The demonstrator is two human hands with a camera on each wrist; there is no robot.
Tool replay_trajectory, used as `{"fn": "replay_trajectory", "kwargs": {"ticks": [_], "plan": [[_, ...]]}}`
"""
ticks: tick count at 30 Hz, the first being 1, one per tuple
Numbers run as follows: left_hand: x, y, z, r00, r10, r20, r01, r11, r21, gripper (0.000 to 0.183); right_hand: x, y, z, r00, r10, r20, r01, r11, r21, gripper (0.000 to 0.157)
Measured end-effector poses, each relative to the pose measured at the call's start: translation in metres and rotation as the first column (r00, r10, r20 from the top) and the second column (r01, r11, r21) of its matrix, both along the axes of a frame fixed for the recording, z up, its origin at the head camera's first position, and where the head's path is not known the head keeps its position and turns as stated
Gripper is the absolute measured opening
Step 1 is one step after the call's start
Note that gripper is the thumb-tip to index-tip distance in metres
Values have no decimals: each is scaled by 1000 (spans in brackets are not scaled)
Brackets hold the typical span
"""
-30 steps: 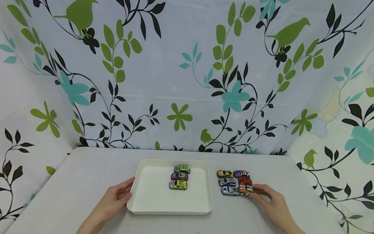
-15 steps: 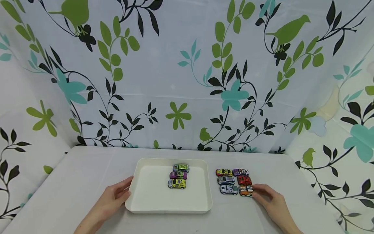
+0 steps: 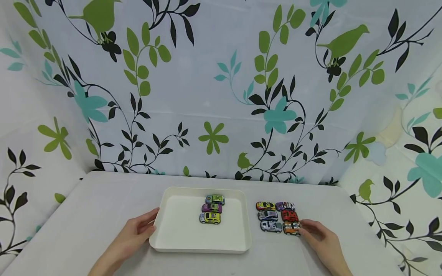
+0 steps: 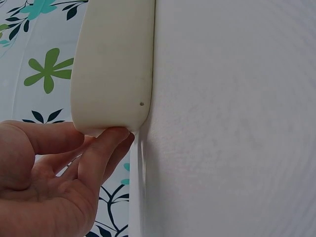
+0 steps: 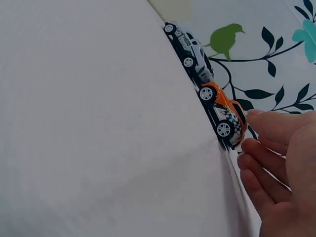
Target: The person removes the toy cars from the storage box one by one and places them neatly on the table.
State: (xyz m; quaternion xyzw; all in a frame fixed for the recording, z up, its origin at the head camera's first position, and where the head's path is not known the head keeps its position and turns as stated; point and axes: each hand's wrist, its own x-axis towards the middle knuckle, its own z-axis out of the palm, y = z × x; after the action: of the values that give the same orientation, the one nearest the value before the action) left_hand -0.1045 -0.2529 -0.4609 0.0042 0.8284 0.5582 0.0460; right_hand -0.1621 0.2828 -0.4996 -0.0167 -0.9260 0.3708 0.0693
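Note:
In the head view, my left hand (image 3: 132, 234) touches the left edge of a shallow cream tray (image 3: 162, 234). The left wrist view shows its fingertips against the tray's end wall (image 4: 113, 59). Three toy cars stand in a column inside: green (image 3: 215, 199), purple (image 3: 212, 208) and yellow (image 3: 210, 218). Right of the tray, several more toy cars stand in two columns on the table. My right hand (image 3: 324, 243) has its fingertips at the rear of the orange toy car (image 3: 292, 229), which sits below the red one (image 3: 289, 216) and beside the silver-white one (image 3: 271, 226).
A yellow car (image 3: 265, 206), a purple-and-white car (image 3: 285, 206) and a grey car (image 3: 268, 216) make up the rest of the group. White cloth covers the table (image 3: 203, 264). Patterned fabric (image 3: 193, 96) closes off the back and both sides.
The orange car has shifted toward the near side, opening a small gap from the red car and the silver-white car. My right hand moved slightly with it. My left hand stays at the tray.

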Motion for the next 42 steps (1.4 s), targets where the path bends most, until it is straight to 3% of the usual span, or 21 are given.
{"fn": "replay_trajectory", "kwargs": {"ticks": [3,6,10,16,23,30,37,42], "plan": [[-1,1,0,1000,-1,8,1,1000,3,55,4,-11,8,1000,-5,-21,5,1000,-13,42],[-1,1,0,1000,7,26,-7,1000,8,55,7,-28,16,990,49,-133,-49,999,7,33],[-1,1,0,1000,7,29,-7,1000,20,55,9,-57,23,947,158,-280,-163,987,5,30],[-2,2,-1,999,11,38,-12,1000,23,55,7,-94,29,903,233,-362,-250,968,2,32],[-2,2,0,999,27,44,-27,1000,-3,55,2,-132,32,907,294,-302,-318,947,-32,35],[-3,2,-1,999,34,41,-33,999,-13,55,-5,-167,35,881,397,-257,-420,907,-38,36],[-2,3,0,997,52,52,-50,998,-25,55,-9,-196,33,842,507,-185,-510,860,38,36],[-3,4,1,997,51,57,-50,999,-15,55,-15,-210,29,841,513,-171,-504,858,98,36]]}}
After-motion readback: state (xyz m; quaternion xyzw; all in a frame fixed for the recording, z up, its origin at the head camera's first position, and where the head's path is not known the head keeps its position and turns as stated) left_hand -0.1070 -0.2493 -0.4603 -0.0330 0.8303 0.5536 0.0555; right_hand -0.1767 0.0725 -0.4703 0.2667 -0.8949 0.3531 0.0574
